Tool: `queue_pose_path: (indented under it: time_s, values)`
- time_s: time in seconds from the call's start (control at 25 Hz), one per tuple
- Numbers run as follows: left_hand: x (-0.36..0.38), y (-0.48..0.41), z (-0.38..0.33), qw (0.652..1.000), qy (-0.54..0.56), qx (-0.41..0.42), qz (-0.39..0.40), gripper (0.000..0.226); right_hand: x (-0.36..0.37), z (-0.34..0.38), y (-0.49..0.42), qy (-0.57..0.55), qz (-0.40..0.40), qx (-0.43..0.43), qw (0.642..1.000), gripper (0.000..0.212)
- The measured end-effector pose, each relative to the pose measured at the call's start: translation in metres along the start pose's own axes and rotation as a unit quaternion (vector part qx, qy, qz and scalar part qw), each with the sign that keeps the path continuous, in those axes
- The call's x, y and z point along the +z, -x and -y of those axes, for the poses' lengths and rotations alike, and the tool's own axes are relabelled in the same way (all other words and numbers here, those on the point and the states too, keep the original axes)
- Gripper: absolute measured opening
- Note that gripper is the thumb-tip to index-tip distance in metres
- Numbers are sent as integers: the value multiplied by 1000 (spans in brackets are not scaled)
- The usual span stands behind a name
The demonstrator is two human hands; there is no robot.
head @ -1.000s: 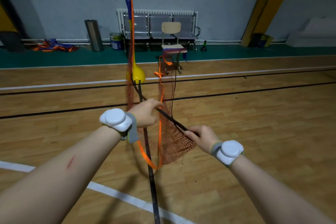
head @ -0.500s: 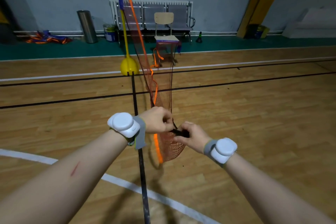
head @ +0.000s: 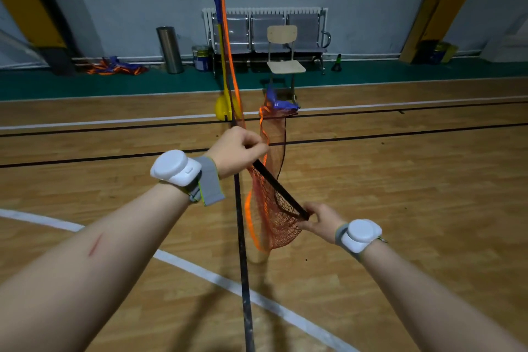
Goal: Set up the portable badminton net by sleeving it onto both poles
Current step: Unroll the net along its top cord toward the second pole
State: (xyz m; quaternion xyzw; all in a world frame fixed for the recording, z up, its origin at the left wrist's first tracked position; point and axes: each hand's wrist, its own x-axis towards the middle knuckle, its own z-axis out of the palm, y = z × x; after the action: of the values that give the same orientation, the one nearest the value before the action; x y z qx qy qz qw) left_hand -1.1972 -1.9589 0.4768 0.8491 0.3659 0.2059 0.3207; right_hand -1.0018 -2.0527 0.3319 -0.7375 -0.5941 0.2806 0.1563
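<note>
Pinching flat black edge band (head: 281, 188) of orange mesh net (head: 268, 208) taut between left grip (head: 238, 148) and right grip (head: 320, 217), above wooden floor (head: 400, 180), in front of upright yellow-based pole (head: 221, 107).

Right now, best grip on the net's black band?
Probably at its ends, pinched from above: left hand at the far end, right hand at the near one. The black band is thin and flat, and the orange mesh hangs below it.
</note>
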Motion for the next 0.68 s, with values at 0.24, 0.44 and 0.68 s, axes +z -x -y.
queue_pose_path:
  time_s: [0.24, 0.44, 0.68]
  values:
    - [-16, 42, 35, 997, -69, -21, 0, 13, 14, 22, 40, -10, -52, -15, 998, 22]
    - [13, 89, 35, 985, -109, 17, 132, 39, 40, 71, 90, 6, -88, -69, 994, 27]
    - [44, 133, 26, 960, -140, 75, 231, 45, 63, 104, 150, -23, -114, -92, 989, 21]
